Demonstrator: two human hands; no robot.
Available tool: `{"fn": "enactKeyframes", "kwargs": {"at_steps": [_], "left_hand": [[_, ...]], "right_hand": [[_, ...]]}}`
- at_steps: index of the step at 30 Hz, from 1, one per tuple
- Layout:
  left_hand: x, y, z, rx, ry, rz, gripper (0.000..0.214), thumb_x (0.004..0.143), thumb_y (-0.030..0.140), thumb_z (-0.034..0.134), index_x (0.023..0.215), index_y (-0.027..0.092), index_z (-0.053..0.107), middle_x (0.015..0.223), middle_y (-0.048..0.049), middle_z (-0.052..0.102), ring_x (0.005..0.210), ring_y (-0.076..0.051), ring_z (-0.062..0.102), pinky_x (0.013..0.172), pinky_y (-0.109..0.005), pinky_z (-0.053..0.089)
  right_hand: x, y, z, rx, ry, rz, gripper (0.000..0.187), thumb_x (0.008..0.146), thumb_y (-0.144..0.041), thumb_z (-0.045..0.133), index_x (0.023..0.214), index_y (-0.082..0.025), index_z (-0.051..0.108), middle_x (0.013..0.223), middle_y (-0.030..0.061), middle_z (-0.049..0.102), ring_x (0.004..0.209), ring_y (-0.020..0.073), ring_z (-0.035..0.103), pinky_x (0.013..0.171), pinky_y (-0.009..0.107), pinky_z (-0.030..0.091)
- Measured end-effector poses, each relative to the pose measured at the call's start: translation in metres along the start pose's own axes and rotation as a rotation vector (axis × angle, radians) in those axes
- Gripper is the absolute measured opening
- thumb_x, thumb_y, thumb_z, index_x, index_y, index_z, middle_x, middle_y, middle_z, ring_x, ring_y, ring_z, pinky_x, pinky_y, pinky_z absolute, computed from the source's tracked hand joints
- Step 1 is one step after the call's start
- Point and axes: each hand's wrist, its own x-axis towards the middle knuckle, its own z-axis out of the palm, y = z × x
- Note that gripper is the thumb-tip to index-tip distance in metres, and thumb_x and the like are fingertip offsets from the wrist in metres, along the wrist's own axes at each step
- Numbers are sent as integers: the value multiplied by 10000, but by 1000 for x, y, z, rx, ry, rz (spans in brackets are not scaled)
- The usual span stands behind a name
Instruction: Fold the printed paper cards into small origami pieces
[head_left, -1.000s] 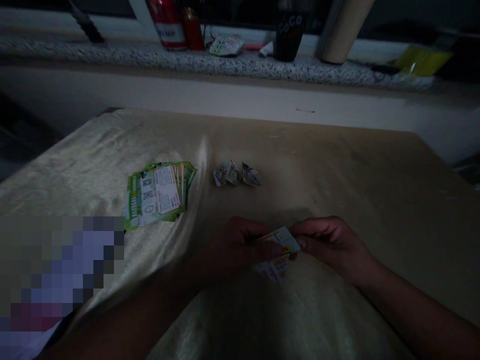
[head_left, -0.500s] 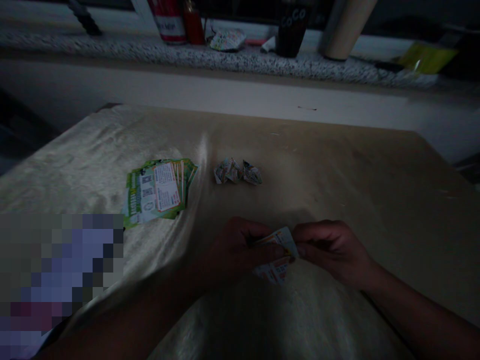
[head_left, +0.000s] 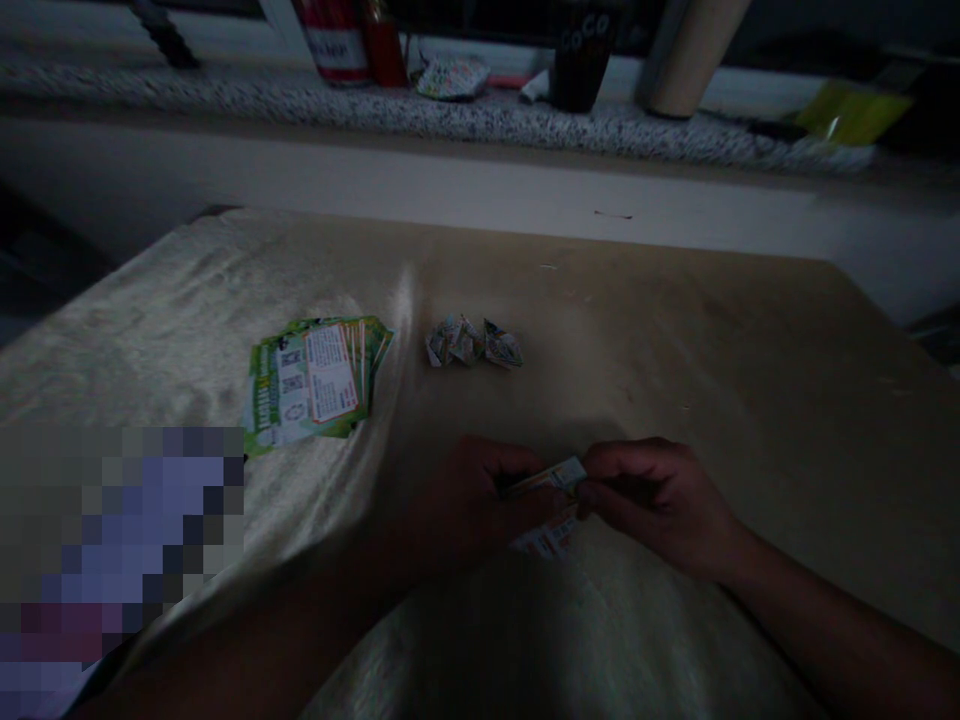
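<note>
A printed paper flyer, folded small, is between my two hands above the table. My left hand grips it from the left, thumb lying over its face. At the paper's right edge, my right hand pinches it between thumb and fingers. Part of the flyer is covered by my fingers. Several small folded paper pieces stand in a short row beyond my hands. Left of them lies a fanned stack of green and white flyers.
A shiny beige cloth covers the table. Behind it, a speckled stone sill carries a dark cup, a red-labelled bottle, a tan cylinder and a yellow packet. A pixelated patch hides the lower left.
My right hand has shifted slightly left, its thumb now over the flyer's right edge. The upper part of the flyer shows narrower than before. The stack and folded pieces stay put.
</note>
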Motion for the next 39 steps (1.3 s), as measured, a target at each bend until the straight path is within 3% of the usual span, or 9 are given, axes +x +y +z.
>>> {"fn": "enactKeyframes", "kwargs": {"at_steps": [7,13,25,33,39], "left_hand": [[1,2,4,47,-10,0,367,857,463,704,705,131,668,570,48,494,517,-72,412,475,-188,282],[2,0,4,-34,-39,6,386,846,478,718,692,131,649,585,34,523,528,-75,430,487,-188,320],[3,-7,4,-195,-42,-33,388,812,509,769,825,124,731,678,-14,667,555,-97,549,510,-197,392],[2,-4,5,-192,-89,-16,382,819,480,770,737,112,704,613,10,601,538,-83,512,520,-198,381],[2,-2,3,-243,-93,-25,322,810,431,791,762,118,731,656,1,642,576,-94,549,547,-200,411]], "right_hand": [[-1,4,5,-16,-39,45,283,983,-313,566,743,-172,618,621,-5,567,547,115,507,502,248,389],[0,5,10,-132,-1,-27,373,1005,-341,548,666,-188,530,553,-51,431,484,86,380,456,242,272],[-1,6,9,58,-5,23,377,1002,-391,560,683,-190,570,540,-37,510,469,87,428,445,213,332],[-1,1,7,-61,-7,-84,364,945,-241,602,611,-197,462,498,-83,350,432,60,315,415,214,232],[-2,3,9,40,-11,-32,372,955,-289,627,617,-193,505,485,-70,422,423,66,352,409,210,261]]}}
